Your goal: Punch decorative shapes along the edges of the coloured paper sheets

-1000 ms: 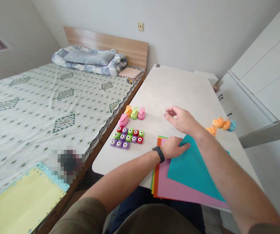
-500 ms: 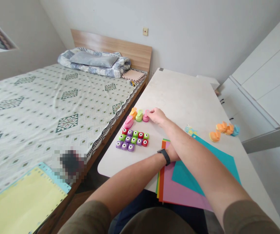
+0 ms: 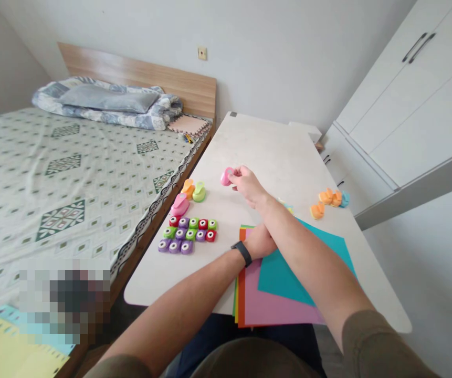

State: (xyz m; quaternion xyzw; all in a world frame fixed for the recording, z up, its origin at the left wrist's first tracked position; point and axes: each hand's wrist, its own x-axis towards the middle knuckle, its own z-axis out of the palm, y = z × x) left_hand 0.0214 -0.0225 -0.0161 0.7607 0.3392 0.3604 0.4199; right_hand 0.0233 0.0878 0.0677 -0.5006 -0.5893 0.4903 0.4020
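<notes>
My right hand pinches a pink paper punch, held in the air over the white table. My right forearm crosses above the left one. My left hand is on the stack of coloured paper, beside the teal sheet; the right forearm hides its fingers. To the left stand an orange punch, a green punch and a larger pink punch. In front of them, several small punches in purple, green and red sit in rows.
Several orange punches and a blue one stand at the right of the white table. Small paper scraps lie partly behind my right forearm. A bed runs along the left; a white cabinet stands at the right.
My right hand has taken the pink punch from beside the green one, lifted it and carried it rightward. My left hand stays on the paper. The camera view has turned right.
</notes>
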